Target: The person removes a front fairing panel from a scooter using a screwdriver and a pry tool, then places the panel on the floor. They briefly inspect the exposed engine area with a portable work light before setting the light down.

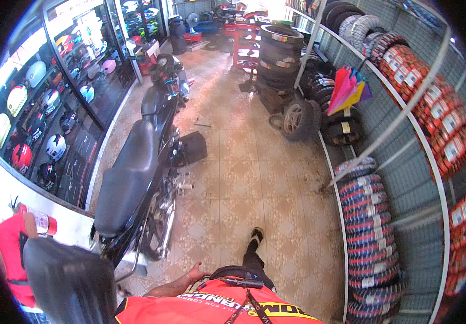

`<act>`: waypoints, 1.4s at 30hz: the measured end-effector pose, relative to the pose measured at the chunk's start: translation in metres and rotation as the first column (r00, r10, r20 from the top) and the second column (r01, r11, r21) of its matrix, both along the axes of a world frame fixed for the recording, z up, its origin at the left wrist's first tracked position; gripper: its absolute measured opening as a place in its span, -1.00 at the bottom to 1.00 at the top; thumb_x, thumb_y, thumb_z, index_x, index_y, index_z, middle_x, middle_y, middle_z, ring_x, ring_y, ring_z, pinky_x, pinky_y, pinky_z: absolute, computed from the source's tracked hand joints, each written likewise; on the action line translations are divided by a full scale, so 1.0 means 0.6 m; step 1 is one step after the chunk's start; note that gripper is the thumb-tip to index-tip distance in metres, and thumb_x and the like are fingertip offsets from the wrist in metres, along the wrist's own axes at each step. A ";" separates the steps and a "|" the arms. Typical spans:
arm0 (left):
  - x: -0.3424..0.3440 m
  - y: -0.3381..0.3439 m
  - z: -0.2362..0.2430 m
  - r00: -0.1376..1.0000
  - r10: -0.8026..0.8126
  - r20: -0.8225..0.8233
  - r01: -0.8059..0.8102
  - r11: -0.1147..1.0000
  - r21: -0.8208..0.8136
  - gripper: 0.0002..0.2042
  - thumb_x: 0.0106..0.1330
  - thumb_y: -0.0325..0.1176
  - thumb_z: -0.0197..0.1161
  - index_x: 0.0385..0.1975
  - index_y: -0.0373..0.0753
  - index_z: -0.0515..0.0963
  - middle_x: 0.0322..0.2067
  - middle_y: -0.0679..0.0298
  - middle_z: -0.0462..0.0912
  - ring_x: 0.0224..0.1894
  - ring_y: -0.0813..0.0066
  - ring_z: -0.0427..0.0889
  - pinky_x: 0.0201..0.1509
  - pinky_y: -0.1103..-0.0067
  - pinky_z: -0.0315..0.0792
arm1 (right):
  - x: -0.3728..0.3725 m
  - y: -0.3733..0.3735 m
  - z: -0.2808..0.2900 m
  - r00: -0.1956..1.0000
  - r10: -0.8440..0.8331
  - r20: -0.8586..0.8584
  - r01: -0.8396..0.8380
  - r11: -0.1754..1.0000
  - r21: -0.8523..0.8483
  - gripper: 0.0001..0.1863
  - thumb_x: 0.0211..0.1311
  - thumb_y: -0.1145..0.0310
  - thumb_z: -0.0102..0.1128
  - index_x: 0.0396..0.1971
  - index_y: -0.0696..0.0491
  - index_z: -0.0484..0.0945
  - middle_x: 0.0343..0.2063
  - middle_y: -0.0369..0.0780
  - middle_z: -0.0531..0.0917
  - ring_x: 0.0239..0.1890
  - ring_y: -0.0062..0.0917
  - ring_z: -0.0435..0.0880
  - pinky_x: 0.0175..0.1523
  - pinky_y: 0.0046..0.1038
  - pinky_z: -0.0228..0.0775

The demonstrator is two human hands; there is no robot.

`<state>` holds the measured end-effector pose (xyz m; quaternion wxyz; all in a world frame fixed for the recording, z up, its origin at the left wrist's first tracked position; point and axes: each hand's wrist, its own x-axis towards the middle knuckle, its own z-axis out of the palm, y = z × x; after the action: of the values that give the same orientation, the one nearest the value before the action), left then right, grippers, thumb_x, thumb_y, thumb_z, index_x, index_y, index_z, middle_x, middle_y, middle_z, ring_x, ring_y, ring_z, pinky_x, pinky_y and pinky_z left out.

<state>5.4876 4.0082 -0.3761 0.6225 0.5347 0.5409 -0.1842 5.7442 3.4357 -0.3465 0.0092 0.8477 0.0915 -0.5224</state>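
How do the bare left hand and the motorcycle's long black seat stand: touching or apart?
Apart: the head view shows tan patterned floor tiles between left hand and black seat.

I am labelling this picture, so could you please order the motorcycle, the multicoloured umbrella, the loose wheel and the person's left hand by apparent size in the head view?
1. Motorcycle, clearly largest
2. Multicoloured umbrella and loose wheel: too alike to rank
3. Left hand, smallest
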 end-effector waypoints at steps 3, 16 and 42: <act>0.123 0.098 -0.024 0.992 0.127 0.012 -0.127 0.992 0.005 0.11 0.03 -0.21 0.61 0.50 -0.24 -0.08 -0.17 -0.01 0.65 -0.26 0.26 0.64 -0.22 0.38 0.56 | 0.233 0.154 -0.056 0.999 0.037 0.027 -0.039 0.998 0.056 -0.56 0.11 0.02 0.33 -0.14 0.02 0.73 -0.15 -0.09 0.75 -0.08 -0.21 0.74 0.02 -0.23 0.54; 0.798 0.662 0.088 0.999 -0.024 -0.024 0.030 0.960 0.279 0.06 0.00 -0.05 0.58 0.46 -0.27 0.06 0.12 -0.13 0.54 0.09 0.13 0.58 0.16 0.36 0.45 | 1.204 1.410 0.353 0.888 -0.103 0.448 -0.336 0.519 0.786 -0.74 0.12 0.31 0.40 -0.22 0.13 0.70 -0.27 -0.09 0.76 -0.21 -0.40 0.76 -0.10 -0.38 0.55; 1.634 1.752 0.022 0.966 0.249 0.066 -0.254 0.882 0.396 0.09 0.05 -0.18 0.58 0.46 -0.36 -0.09 -0.06 -0.06 0.69 -0.05 0.21 0.70 0.06 0.44 0.56 | 2.128 2.558 0.234 0.815 -0.100 0.571 -0.496 0.390 0.776 -0.70 0.18 0.24 0.38 -0.32 0.19 0.59 -0.43 -0.06 0.69 -0.36 -0.40 0.69 -0.21 -0.27 0.48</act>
<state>6.4680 5.0594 -0.3632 0.5217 0.5776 0.6276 0.0165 7.0210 4.9703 -0.2058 -0.3573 0.8047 0.4572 -0.1254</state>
